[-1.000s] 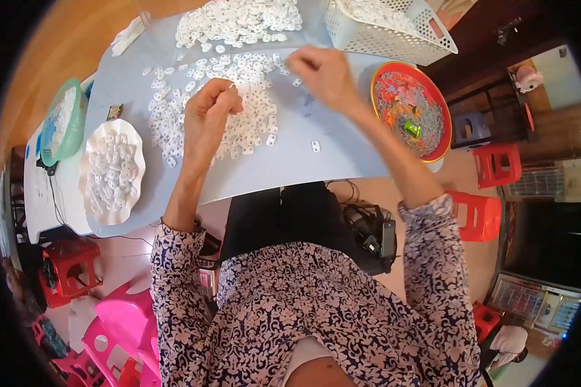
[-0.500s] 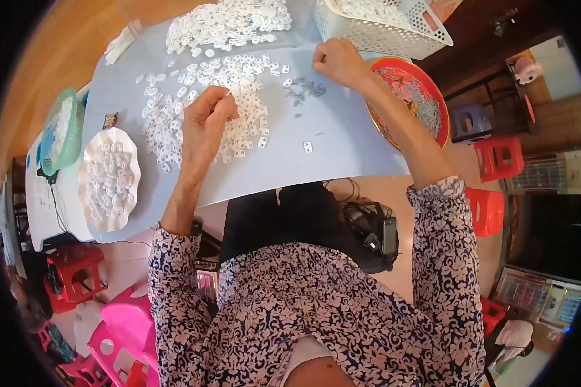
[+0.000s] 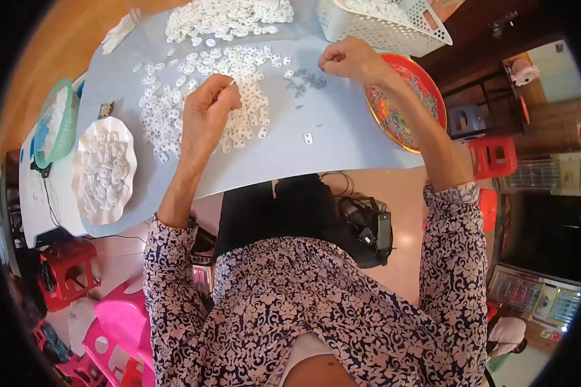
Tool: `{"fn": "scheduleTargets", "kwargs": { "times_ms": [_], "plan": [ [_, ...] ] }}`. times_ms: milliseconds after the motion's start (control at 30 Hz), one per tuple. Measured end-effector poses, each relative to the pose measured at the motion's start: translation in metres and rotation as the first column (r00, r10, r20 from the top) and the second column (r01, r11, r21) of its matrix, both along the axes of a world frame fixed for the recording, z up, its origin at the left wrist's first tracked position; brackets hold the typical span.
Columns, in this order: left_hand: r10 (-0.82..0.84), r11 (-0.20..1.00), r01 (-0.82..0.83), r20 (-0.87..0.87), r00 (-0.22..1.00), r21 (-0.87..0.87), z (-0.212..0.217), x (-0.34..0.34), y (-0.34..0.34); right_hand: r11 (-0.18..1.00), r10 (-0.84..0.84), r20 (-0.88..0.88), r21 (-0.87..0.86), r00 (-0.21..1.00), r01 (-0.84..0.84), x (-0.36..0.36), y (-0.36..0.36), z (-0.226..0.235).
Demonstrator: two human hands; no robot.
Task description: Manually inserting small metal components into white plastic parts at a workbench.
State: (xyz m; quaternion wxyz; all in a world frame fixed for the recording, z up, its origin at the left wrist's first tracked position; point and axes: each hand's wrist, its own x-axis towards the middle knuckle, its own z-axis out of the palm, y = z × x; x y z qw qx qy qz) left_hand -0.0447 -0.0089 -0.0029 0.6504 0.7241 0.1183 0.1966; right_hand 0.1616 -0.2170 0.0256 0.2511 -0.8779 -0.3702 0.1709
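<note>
My left hand (image 3: 206,113) is closed above the loose pile of small white two-holed plastic pieces (image 3: 164,122). A sliver of one white piece (image 3: 232,82) shows at its thumb and forefinger. Farther right, my right hand (image 3: 354,59) has its fingers pinched together just beyond a small heap of thin grey metal-looking bits (image 3: 306,82); whatever it may hold is hidden. A single white piece (image 3: 308,138) lies apart near the table's front edge.
A scalloped white dish (image 3: 87,205) of white pieces stands at left, near a green basket (image 3: 69,138). At right are a red round tray (image 3: 438,106) of grey bits and a perforated white basket (image 3: 368,35). Another white heap (image 3: 229,19) lies at the far side.
The whole view has shifted slightly. My right hand has turned a little and sits slightly farther right; my left hand stays closed over the pile, the white piece now showing at its fingertips.
</note>
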Motion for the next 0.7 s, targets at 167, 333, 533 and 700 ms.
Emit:
{"fn": "scheduleTargets", "kwargs": {
  "times_ms": [167,333,533,700],
  "plan": [
    [-0.022,1.0,0.022,-0.015,1.0,0.017,-0.001,0.001,0.002,1.0,0.01,-0.079,-0.02,0.997,-0.011,-0.016,-0.007,0.008],
    [-0.046,0.999,0.046,0.015,0.999,0.006,0.0,0.002,-0.002,0.996,0.088,0.049,0.004,0.995,-0.089,-0.031,-0.012,-0.004],
    [-0.039,0.999,0.039,-0.006,0.999,0.024,0.002,0.0,-0.003,0.998,0.033,0.098,-0.048,0.995,-0.029,-0.041,-0.017,0.009],
    [-0.034,0.999,0.034,-0.015,0.999,0.043,0.002,-0.003,-0.002,0.985,0.173,0.053,-0.017,0.984,-0.172,-0.067,-0.022,0.014]
  ]
}}
